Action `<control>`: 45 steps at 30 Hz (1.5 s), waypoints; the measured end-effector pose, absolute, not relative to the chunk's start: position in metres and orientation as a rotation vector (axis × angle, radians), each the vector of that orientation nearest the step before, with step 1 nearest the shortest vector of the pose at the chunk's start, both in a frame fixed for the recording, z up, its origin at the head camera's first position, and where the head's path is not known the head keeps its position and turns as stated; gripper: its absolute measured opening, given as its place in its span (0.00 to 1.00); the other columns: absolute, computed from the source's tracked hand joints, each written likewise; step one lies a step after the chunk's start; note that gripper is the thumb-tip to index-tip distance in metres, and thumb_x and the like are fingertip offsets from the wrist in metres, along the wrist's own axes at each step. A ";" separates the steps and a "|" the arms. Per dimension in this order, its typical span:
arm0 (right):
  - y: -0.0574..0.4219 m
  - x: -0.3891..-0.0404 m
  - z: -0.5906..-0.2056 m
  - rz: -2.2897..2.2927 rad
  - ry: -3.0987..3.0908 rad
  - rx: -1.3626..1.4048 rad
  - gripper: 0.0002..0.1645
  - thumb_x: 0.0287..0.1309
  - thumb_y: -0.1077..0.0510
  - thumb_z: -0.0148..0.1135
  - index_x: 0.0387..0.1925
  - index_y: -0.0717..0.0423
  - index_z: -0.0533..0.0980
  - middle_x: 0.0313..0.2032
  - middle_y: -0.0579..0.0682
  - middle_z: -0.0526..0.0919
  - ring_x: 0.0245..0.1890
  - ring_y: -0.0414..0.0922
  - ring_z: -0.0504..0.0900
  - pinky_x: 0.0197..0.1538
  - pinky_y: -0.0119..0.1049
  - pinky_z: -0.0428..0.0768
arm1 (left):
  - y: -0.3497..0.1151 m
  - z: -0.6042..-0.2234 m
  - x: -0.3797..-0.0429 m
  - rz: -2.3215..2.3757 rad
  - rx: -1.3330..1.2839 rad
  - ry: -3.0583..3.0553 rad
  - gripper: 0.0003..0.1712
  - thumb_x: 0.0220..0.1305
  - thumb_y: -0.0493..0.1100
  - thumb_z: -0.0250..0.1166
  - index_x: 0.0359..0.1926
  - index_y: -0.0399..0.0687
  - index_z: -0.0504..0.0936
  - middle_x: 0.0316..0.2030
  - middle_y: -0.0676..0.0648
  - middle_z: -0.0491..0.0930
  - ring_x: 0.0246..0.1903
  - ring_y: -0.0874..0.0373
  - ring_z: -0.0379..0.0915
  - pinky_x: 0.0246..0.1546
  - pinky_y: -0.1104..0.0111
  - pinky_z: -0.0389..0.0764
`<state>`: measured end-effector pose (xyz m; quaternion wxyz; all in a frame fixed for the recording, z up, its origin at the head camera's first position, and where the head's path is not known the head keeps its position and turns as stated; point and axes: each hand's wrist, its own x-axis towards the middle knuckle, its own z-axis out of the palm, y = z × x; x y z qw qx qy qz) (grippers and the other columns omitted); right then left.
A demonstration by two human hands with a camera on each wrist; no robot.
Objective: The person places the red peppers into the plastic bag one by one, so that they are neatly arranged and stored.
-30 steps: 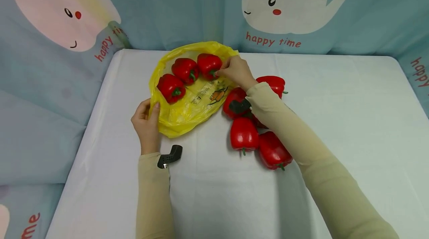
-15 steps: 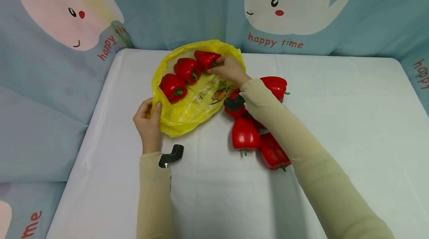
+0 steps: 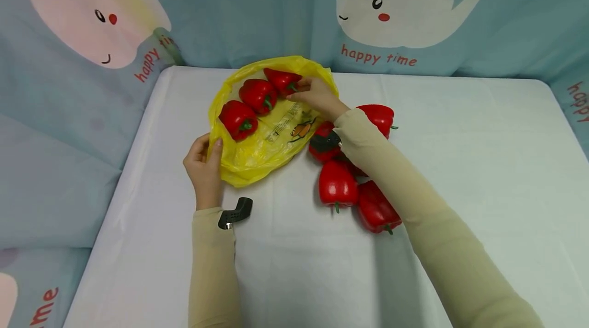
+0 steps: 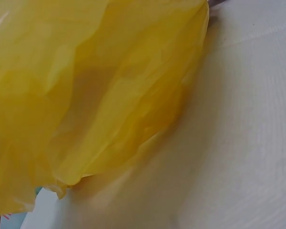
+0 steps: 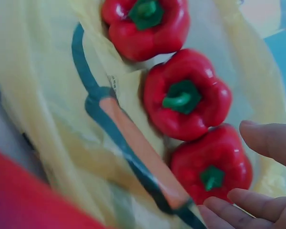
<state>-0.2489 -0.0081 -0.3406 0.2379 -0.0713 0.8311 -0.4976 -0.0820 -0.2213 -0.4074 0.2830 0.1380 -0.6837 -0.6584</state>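
A yellow plastic bag (image 3: 257, 159) lies with its mouth spread wide on the table. Three red bell peppers sit in a row inside: a left one (image 3: 238, 120), a middle one (image 3: 258, 96) and a far one (image 3: 281, 80). My left hand (image 3: 202, 167) pinches the bag's left rim between thumb and fingers; in the left wrist view the bag (image 4: 124, 95) hides most of that hand. Reaching into the bag, my right hand (image 3: 317, 95) is at the far pepper. In the right wrist view its fingers (image 5: 257, 202) are spread beside that pepper (image 5: 214, 164), not curled round it.
Several more red peppers (image 3: 338, 185) lie in a cluster right of the bag, partly under my right forearm. A white cloth (image 3: 483, 164) covers the table. Behind it hangs a blue curtain (image 3: 276, 21) with printed whales.
The far pepper has shifted slightly left and tipped over inside the bag, with my right hand at it. My left hand keeps its hold on the bag rim.
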 end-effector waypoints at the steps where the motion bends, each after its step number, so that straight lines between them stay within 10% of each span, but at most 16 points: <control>1: -0.005 -0.247 -0.339 -1.366 2.277 -0.208 0.37 0.59 0.55 0.64 0.66 0.64 0.63 0.62 0.56 0.70 0.60 0.48 0.69 0.59 0.35 0.70 | -0.221 -0.407 -0.082 -1.761 0.368 -1.829 0.14 0.64 0.36 0.62 0.46 0.29 0.80 0.41 0.49 0.81 0.44 0.55 0.73 0.51 0.69 0.74; 21: 0.091 -0.184 -0.314 -1.442 2.311 -0.325 0.29 0.60 0.55 0.62 0.61 0.60 0.68 0.59 0.56 0.74 0.57 0.48 0.74 0.56 0.46 0.74 | -0.219 -0.409 -0.083 -1.742 0.380 -1.818 0.14 0.63 0.36 0.63 0.45 0.29 0.80 0.40 0.50 0.81 0.42 0.55 0.74 0.50 0.70 0.74; 45: 0.165 -0.148 -0.342 -2.141 2.144 -0.229 0.22 0.59 0.65 0.62 0.55 0.67 0.73 0.50 0.55 0.80 0.49 0.46 0.78 0.50 0.27 0.75 | -0.219 -0.409 -0.083 -1.676 0.388 -1.820 0.11 0.64 0.37 0.62 0.44 0.34 0.82 0.41 0.46 0.81 0.42 0.54 0.74 0.48 0.70 0.75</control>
